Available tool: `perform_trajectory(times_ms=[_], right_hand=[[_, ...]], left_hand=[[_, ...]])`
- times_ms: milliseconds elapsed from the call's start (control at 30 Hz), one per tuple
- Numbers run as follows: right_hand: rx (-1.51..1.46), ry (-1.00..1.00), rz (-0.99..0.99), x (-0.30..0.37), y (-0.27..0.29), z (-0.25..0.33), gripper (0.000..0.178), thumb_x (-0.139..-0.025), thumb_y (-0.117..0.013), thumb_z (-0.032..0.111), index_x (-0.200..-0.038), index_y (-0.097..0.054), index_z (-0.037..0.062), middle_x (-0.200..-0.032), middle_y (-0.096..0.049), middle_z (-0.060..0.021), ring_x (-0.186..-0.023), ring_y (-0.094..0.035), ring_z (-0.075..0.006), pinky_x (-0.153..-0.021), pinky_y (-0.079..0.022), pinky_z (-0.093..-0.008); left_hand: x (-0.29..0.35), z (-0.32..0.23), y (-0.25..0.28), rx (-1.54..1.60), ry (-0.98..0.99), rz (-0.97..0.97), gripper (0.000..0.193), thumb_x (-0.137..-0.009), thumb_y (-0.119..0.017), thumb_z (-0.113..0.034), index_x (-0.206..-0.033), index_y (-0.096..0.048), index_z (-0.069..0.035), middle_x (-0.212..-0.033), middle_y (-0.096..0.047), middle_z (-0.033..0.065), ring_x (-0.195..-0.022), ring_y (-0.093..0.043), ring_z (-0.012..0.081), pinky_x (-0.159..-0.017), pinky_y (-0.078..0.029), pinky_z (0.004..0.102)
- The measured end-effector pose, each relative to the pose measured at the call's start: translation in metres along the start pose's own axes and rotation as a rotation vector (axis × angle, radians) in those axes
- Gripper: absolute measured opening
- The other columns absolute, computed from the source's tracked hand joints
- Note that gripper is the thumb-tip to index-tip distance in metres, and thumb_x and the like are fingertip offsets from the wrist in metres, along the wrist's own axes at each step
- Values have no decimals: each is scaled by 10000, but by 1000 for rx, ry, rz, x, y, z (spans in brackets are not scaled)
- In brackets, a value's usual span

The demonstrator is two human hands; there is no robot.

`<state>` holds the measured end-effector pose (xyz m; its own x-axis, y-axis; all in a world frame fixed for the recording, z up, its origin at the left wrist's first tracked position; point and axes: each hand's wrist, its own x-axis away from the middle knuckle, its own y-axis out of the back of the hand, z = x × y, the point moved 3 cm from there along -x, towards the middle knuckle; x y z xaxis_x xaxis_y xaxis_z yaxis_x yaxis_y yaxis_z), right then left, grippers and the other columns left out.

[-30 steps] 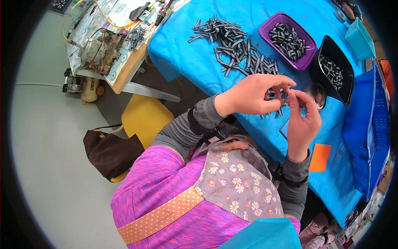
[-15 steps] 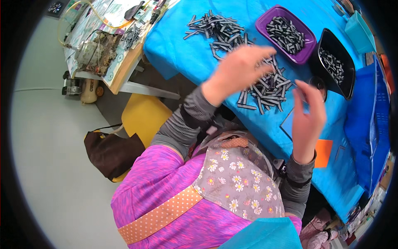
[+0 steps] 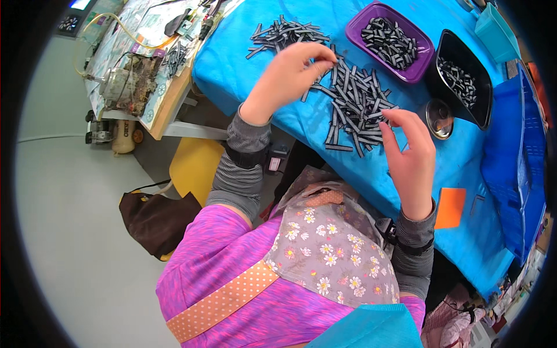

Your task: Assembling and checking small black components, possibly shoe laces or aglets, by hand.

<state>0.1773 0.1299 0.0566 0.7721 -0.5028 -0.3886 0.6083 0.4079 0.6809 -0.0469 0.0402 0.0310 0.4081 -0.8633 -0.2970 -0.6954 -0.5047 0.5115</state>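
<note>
A heap of short black strips with pale striped faces (image 3: 357,107) lies on the blue-covered table (image 3: 464,159). My left hand (image 3: 290,78) is over the heap's left side. Its thumb and forefinger press together at the tips; whatever they pinch is too small to make out. At the heap's right edge is my right hand (image 3: 411,153), its thumb and forefinger apart beside the strips. A second pile of strips (image 3: 284,33) lies farther left. Beyond the heap, a purple tub (image 3: 426,43) and a black tub (image 3: 486,110) both contain shorter striped pieces.
A round shiny metal dish (image 3: 439,119) sits by the black tub. Right of my forearm lie an orange square (image 3: 450,207) and a bent thin rod (image 3: 477,204). A dark blue bag (image 3: 510,168) and a teal bin (image 3: 498,35) border the right side. A wooden-edged bench (image 3: 168,107) stands left.
My left hand has drawn back to the left, uncovering more of the heap. My right hand has moved left, from near the metal dish to the heap's right edge. The view has shifted slightly.
</note>
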Motion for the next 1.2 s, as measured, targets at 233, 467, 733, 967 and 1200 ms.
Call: perform_trajectory(times_ms=[233, 467, 733, 967, 1200], right_hand=[[-36, 93, -117, -11, -13, 10, 257, -805, -698, 11, -1054, -636, 19, -1016, -665, -139, -901, -632, -318, -781, -501, -381], [121, 31, 71, 3, -14, 0, 97, -872, -663, 104, -900, -666, 11, -764, -656, -142, -714, -627, -332, -632, -477, -410], [96, -97, 31, 3, -7, -3, 198, -927, -634, 169, -1041, -645, 7, -852, -661, -148, -789, -623, -331, -681, -483, -411], [212, 4, -45, 3, -4, 4, 341, -863, -711, 173, -1142, -617, 1, -1122, -646, -162, -1020, -595, -331, -869, -479, -399], [145, 10, -15, 3, -4, 1, 265, -838, -720, 120, -1064, -653, 0, -1054, -677, -140, -983, -616, -326, -855, -490, -395]], left_hand=[[23, -39, -38, 61, -343, 162, 115, -852, -675, -45, -966, -665, -30, -906, -666, 89, -864, -626, 248, -758, -494, 340], [37, -28, -52, 57, -197, 61, 90, -861, -674, -83, -943, -686, -45, -896, -670, 77, -818, -623, 250, -722, -484, 331], [28, -12, -46, -72, -301, -64, 142, -870, -671, -151, -956, -685, -39, -878, -670, 89, -801, -623, 272, -749, -480, 385], [4, 52, -9, -526, 84, -312, 173, -856, -677, -183, -938, -703, -34, -892, -673, 107, -781, -635, 283, -712, -491, 378], [3, 49, -7, -378, 230, -354, 130, -894, -620, -132, -894, -682, -18, -834, -680, 85, -689, -621, 172, -657, -493, 290]])
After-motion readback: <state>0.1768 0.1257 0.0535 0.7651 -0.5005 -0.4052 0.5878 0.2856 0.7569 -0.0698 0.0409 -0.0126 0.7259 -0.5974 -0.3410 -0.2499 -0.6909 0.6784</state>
